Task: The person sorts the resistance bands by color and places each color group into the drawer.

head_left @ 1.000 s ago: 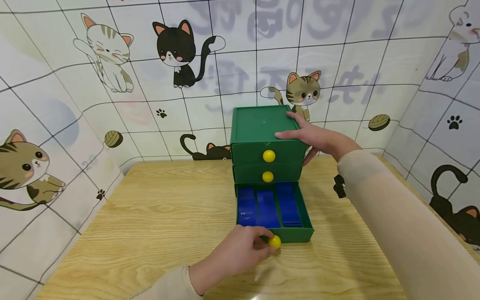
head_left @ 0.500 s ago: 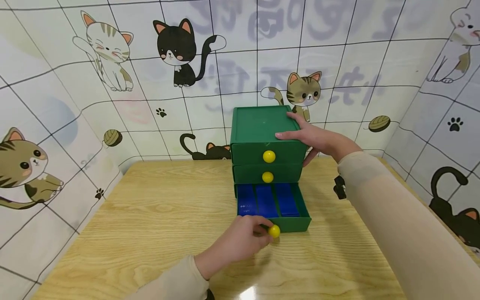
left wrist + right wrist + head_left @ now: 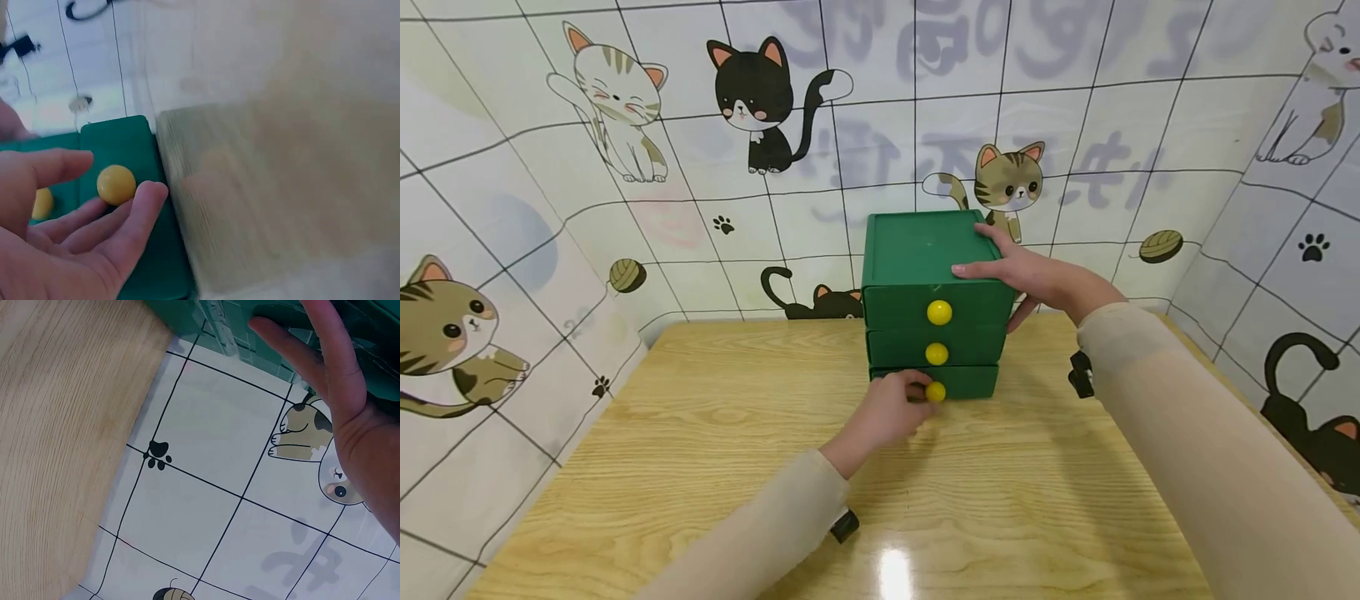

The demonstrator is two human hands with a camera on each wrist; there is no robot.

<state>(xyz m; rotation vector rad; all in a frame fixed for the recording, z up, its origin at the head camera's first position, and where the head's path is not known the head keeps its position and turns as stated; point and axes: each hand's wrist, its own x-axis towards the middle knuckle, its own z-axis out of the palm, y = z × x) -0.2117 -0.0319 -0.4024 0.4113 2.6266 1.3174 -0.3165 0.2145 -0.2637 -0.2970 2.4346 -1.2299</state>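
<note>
A green cabinet (image 3: pixel 928 246) with three stacked drawers, each with a round yellow knob, stands on the wooden table in the head view. Its bottom drawer (image 3: pixel 970 382) sits almost fully in, a narrow gap showing at its upper left. My left hand (image 3: pixel 891 408) is at the yellow knob (image 3: pixel 116 185) of that drawer. In the left wrist view the fingers extend beside the knob and the thumb stands slightly apart from it. My right hand (image 3: pixel 1030 275) rests spread on the cabinet's right top edge and side. What lies inside the drawer is hidden.
The wooden table (image 3: pixel 722 433) reaches the cat-patterned wall covering (image 3: pixel 865 108) behind and at the sides. A black wrist device (image 3: pixel 845 525) shows at the left sleeve, another (image 3: pixel 1081 373) at the right.
The bottom drawer has slid back into the cabinet, covering the blue items inside. My left hand has moved away from me along with its knob. My right hand stays in place.
</note>
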